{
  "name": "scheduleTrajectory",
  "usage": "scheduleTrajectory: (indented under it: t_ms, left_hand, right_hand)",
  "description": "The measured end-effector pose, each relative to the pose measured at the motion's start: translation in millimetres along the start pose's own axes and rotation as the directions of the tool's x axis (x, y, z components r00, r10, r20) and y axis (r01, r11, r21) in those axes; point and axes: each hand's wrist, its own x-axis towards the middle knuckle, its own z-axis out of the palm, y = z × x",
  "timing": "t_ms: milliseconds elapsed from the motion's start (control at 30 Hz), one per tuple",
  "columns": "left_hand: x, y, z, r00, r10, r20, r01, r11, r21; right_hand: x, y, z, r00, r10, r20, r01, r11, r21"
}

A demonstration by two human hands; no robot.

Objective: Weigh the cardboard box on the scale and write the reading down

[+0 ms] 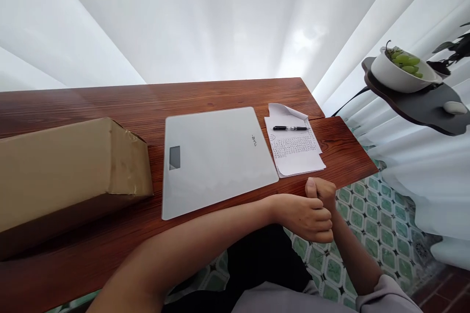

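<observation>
My left hand [305,216] is closed, its fingers curled, at the table's front edge. It lies across the wrist side of my right hand [320,190], and the two touch. My right hand is closed too, thumb bent on top. Whatever either hand might hold is hidden. Beyond my left forearm, a white digital scale [216,161] with a small grey display lies flat on the table. Nearest to my right hand are several handwritten sheets of paper [295,159], the top edge curled over. A black pen [290,128] rests across them.
A brown cardboard box [73,166] occupies the left of the wooden table [220,90]. At right, a grey side table [422,105] bears a white bowl [398,76] of green grapes [406,61] and a small white rounded object [455,107]. White curtains [220,19] hang behind.
</observation>
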Motion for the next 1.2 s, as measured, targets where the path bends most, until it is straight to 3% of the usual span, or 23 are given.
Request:
scheduleTrajectory:
  t_ms: [167, 300, 433, 533, 700, 1067, 1200]
  left_hand:
    - [-2, -2, -2.8, 0.998, -0.059, -0.028, 0.061, 0.994, 0.087]
    - [-4, -7, -9.5, 0.97, -0.239, 0.034, 0.218, 0.928, 0.302]
    - [-6, -10, -8.8, 0.89, -0.431, 0.148, 0.305, 0.805, 0.51]
    - [-6, -8, -2.7, 0.843, -0.518, 0.147, 0.349, 0.734, 0.583]
    - [-7, -2, 4.8, 0.79, -0.601, 0.122, 0.405, 0.661, 0.632]
    - [-6, -2, 2.0, 0.715, -0.666, 0.213, 0.497, 0.699, 0.515]
    - [-6, -2, 2.0, 0.695, -0.675, 0.248, 0.511, 0.706, 0.491]
  right_hand:
    - [51, 18, -29, 0.991, -0.037, -0.128, 0.012, 0.982, -0.191]
    - [105, 34, -30, 0.996, -0.054, 0.071, 0.075, 0.94, -0.334]
    - [134, 54, -7, 0.953, -0.077, 0.293, 0.212, 0.863, -0.46]
    - [138, 72, 10, 0.925, -0.061, 0.375, 0.255, 0.83, -0.496]
    - [132, 89, 23, 0.934, -0.067, 0.351, 0.259, 0.803, -0.536]
    - [131, 85, 29, 0.952, -0.055, 0.301, 0.212, 0.829, -0.518]
    - [131, 86, 29, 0.98, -0.044, 0.195, 0.136, 0.861, -0.49]
